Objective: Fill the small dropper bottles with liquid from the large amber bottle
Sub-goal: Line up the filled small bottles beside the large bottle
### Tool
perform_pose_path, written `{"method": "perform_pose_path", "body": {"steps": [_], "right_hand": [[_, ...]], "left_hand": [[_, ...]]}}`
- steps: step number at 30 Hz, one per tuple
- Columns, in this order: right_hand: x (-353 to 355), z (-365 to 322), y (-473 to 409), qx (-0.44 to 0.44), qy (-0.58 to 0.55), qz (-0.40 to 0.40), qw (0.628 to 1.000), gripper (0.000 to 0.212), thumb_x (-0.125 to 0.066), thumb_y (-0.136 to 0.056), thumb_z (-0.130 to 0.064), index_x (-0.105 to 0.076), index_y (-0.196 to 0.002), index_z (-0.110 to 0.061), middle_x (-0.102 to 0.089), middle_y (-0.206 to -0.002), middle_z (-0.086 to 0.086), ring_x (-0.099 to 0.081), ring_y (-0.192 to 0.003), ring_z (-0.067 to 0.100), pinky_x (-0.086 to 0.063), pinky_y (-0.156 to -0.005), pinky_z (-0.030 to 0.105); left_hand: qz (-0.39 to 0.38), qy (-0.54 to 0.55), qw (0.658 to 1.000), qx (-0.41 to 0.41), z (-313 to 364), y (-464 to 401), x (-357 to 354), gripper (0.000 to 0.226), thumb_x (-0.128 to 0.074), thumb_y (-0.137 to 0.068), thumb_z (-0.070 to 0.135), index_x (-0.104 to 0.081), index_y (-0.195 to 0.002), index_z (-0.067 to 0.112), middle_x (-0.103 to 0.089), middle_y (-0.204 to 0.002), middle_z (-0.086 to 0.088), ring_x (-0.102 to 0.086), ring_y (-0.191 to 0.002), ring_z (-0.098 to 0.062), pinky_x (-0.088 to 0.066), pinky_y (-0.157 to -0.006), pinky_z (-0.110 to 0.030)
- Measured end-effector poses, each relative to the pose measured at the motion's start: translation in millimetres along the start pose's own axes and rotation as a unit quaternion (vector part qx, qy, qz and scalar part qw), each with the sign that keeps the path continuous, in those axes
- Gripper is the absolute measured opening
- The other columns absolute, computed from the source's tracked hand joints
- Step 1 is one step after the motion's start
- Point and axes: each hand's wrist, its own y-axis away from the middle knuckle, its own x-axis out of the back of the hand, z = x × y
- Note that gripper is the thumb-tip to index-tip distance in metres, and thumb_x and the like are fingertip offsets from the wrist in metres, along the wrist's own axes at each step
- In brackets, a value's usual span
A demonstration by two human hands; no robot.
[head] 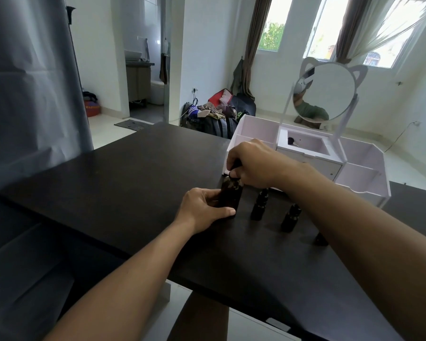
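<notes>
The large amber bottle stands upright on the black table. My left hand grips its body from the left, thumb along the base. My right hand is curled over its top and holds the black cap. To the right stand small dark dropper bottles: one close to the big bottle, a second further right, and a third mostly hidden behind my right forearm.
A white cosmetic organiser with a round cat-ear mirror stands just behind the bottles, a brush lying in its tray. The table's front edge runs diagonally below my arms. Bags lie on the floor beyond.
</notes>
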Motion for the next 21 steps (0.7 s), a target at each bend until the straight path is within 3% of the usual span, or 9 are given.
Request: {"method": "perform_pose_path", "body": {"steps": [2, 6, 11, 16, 19, 21], "right_hand": [[-0.2, 0.5, 1.0, 0.008, -0.017, -0.009, 1.0, 0.021, -0.064, -0.087, -0.008, -0.07, -0.105, -0.019, -0.067, -0.098, 0.001, -0.062, -0.09, 0.017, -0.051, -0.08, 0.026], [0.2, 0.5, 2.4, 0.005, -0.032, -0.004, 0.999, 0.018, -0.066, -0.085, -0.004, -0.072, -0.092, -0.019, -0.069, -0.091, -0.001, -0.064, -0.087, 0.016, -0.054, -0.079, 0.027], [0.0, -1.3, 1.7, 0.007, -0.027, -0.001, 1.0, 0.017, -0.064, -0.086, -0.004, -0.071, -0.095, -0.017, -0.068, -0.091, 0.0, -0.065, -0.087, 0.018, -0.055, -0.08, 0.029], [0.6, 1.8, 2.7, 0.006, -0.037, -0.003, 0.999, 0.018, -0.065, -0.086, -0.005, -0.072, -0.093, -0.019, -0.069, -0.092, 0.0, -0.065, -0.088, 0.017, -0.055, -0.083, 0.03], [-2.2, -0.2, 2.6, 0.004, -0.028, 0.006, 1.0, 0.017, -0.065, -0.086, -0.005, -0.073, -0.094, -0.018, -0.07, -0.091, 0.001, -0.065, -0.088, 0.017, -0.054, -0.083, 0.029], [-5.2, -0.8, 5.1, -0.004, -0.029, 0.015, 0.999, 0.022, -0.064, -0.087, -0.006, -0.071, -0.105, -0.018, -0.07, -0.099, 0.002, -0.065, -0.095, 0.019, -0.053, -0.085, 0.029]], "left_hand": [[0.0, -0.004, 1.0, 0.006, -0.9, -0.3, 0.2, 0.048, -0.089, -0.067, 0.03, -0.072, -0.112, 0.031, -0.072, -0.094, 0.02, -0.063, -0.083, 0.013, -0.044, -0.071, -0.003], [0.005, -0.006, 1.0, 0.009, -2.3, -2.2, -1.0, 0.051, -0.09, -0.063, 0.032, -0.074, -0.111, 0.03, -0.075, -0.095, 0.016, -0.068, -0.089, 0.004, -0.052, -0.088, -0.021], [0.006, -0.01, 1.0, 0.005, -0.5, -0.5, -0.1, 0.048, -0.089, -0.066, 0.029, -0.073, -0.111, 0.03, -0.074, -0.092, 0.017, -0.065, -0.082, 0.013, -0.044, -0.068, -0.002], [0.01, -0.009, 1.0, 0.01, -0.2, -1.2, 0.2, 0.05, -0.09, -0.064, 0.032, -0.073, -0.111, 0.031, -0.075, -0.095, 0.016, -0.067, -0.087, 0.007, -0.05, -0.084, -0.015], [0.01, -0.014, 1.0, 0.012, 0.2, -0.3, 0.1, 0.051, -0.09, -0.065, 0.031, -0.073, -0.113, 0.029, -0.074, -0.096, 0.016, -0.065, -0.085, 0.009, -0.049, -0.08, -0.011], [0.013, -0.019, 1.0, 0.011, 1.6, 1.0, 0.2, 0.052, -0.089, -0.067, 0.03, -0.071, -0.115, 0.028, -0.073, -0.096, 0.016, -0.062, -0.082, 0.013, -0.045, -0.073, -0.007]]}}
